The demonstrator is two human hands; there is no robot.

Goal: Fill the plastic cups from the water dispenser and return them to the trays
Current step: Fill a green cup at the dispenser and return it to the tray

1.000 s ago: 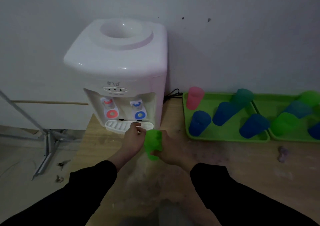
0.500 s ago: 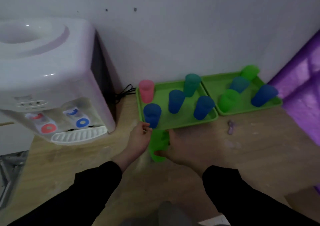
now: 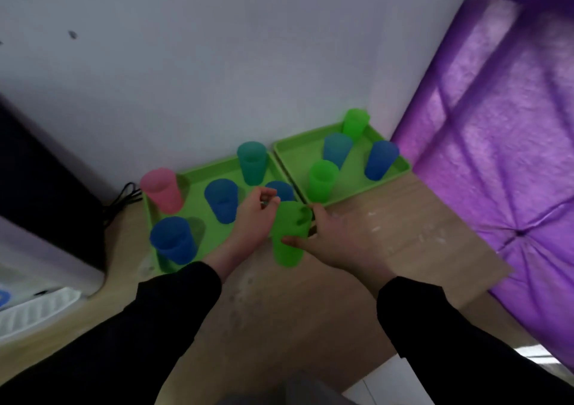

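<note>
By the tray (image 3: pixel 198 199) corner, right hand (image 3: pixel 338 240) grips green cup (image 3: pixel 289 249); left hand (image 3: pixel 251 221) grip unclear.

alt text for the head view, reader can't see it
A person's right hand grips a green cup at the near edge of two green trays of coloured cups on a wooden table, the left hand curled beside it. Purple padding lies at right.

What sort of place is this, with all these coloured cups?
Probably a plain indoor room, perhaps a home or office corner: a wooden table stands against a white wall, with a countertop water dispenser and two green trays of plastic cups. A purple padded surface lies at the right.
</note>
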